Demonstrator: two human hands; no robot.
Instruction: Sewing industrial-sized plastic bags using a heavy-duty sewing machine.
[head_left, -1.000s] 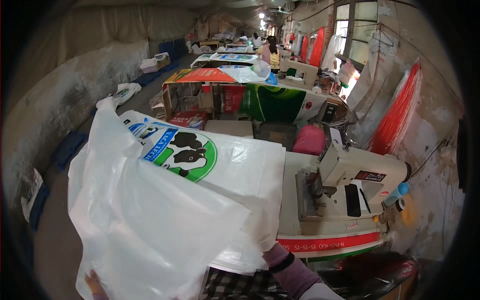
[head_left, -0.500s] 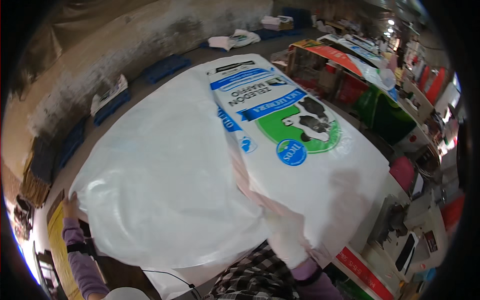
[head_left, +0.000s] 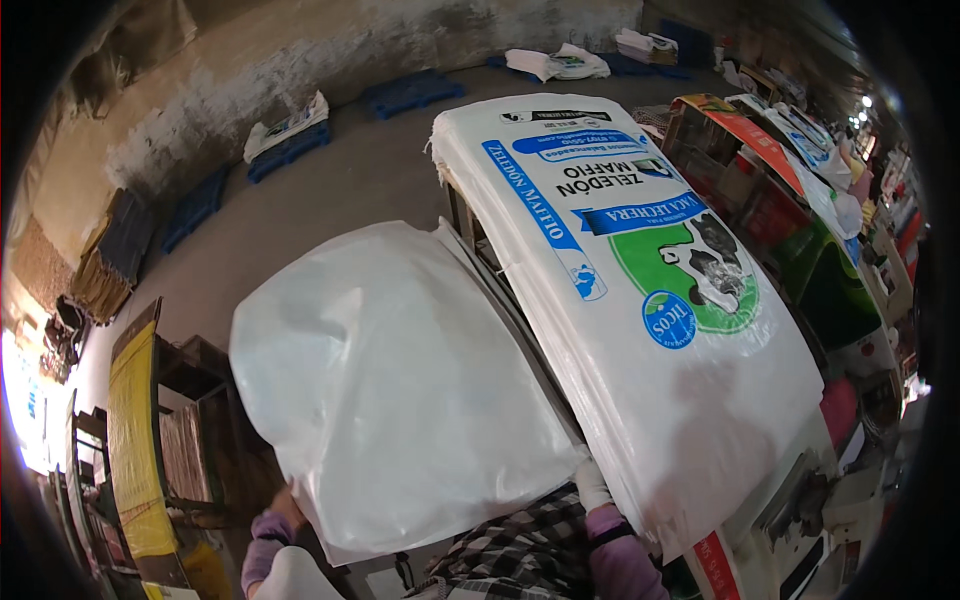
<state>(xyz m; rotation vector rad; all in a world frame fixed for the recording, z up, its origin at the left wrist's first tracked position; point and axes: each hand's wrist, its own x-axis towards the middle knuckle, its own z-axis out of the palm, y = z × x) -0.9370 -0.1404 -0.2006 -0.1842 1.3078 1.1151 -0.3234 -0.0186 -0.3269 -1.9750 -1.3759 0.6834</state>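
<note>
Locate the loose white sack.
In the head view, the loose white sack is left of the printed sack stack, between the left hand and right hand.

Left hand (head_left: 287, 508): fingers hidden from us behind the white sack (head_left: 390, 370).
Right hand (head_left: 593, 487): grip too blurred for us to tell.
Purple sleeve (head_left: 622, 562): cropped below those fingers.

From my head, the left fisheye looks steeply down, taking in my left hand (head_left: 288, 508) and right hand (head_left: 592, 485) at arm's reach. It faces past the near left corner of the table (head_left: 716, 568), along its left edge, out to the wall (head_left: 300, 95).
</note>
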